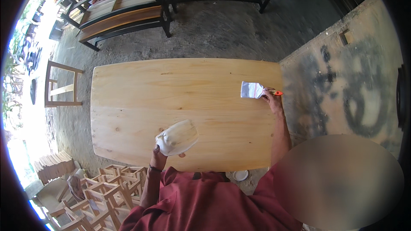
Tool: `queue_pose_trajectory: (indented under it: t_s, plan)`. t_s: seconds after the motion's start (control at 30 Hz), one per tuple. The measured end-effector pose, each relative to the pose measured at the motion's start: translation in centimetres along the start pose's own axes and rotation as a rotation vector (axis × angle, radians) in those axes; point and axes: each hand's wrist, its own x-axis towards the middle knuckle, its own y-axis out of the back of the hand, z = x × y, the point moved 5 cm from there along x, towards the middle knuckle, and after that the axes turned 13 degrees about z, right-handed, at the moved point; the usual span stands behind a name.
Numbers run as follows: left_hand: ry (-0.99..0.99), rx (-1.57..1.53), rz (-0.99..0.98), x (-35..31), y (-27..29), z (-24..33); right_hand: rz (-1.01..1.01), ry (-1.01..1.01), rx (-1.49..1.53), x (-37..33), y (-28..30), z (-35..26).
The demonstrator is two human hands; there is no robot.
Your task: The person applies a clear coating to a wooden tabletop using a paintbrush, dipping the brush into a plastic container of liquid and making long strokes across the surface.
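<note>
"Starting from the left: what is the left hand [159, 156] doing?"

"Holding a translucent white container [177, 138] over the near half of the bench [141, 85]. Its fingers are wrapping the lower-left end, parted by the container's width. The long axis is slanting from lower left to upper right. Base contact: cannot tell."

"Further right?"

"The right hand [273, 102] is gripping a wide paintbrush [253, 90], fingers bunching around the handle. The brush is lying left-right, bristles pointing left, over the bench's right end. Bristle contact: cannot tell."

"Which relation is mattering most, in your judgement?"

"Bristles to container: the container is sitting leftward and nearer the body, well apart from them."
</note>
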Motion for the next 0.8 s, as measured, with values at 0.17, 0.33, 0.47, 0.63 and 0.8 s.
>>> queue_pose_trajectory:
  t_s: [0.17,0.33,0.47,0.63,0.8]
  plan:
    - [0.030,0.039,0.034,0.4,-2.2,-1.0,0.056,-0.026,-0.047,3.3,8.3,-1.6]
    - [0.088,0.064,-0.005,1.0,-4.5,-1.3,0.116,-0.021,-0.085,5.2,15.7,-3.6]
    - [0.082,0.096,-0.001,1.7,-3.7,-2.0,0.185,-0.002,-0.154,5.6,18.9,-5.9]
    - [0.117,-0.006,0.010,1.8,-0.3,-2.1,0.241,0.201,-0.161,4.9,21.5,-9.2]
    - [0.111,-0.017,-0.052,1.6,1.4,0.1,0.378,0.205,0.150,1.4,11.8,-8.6]
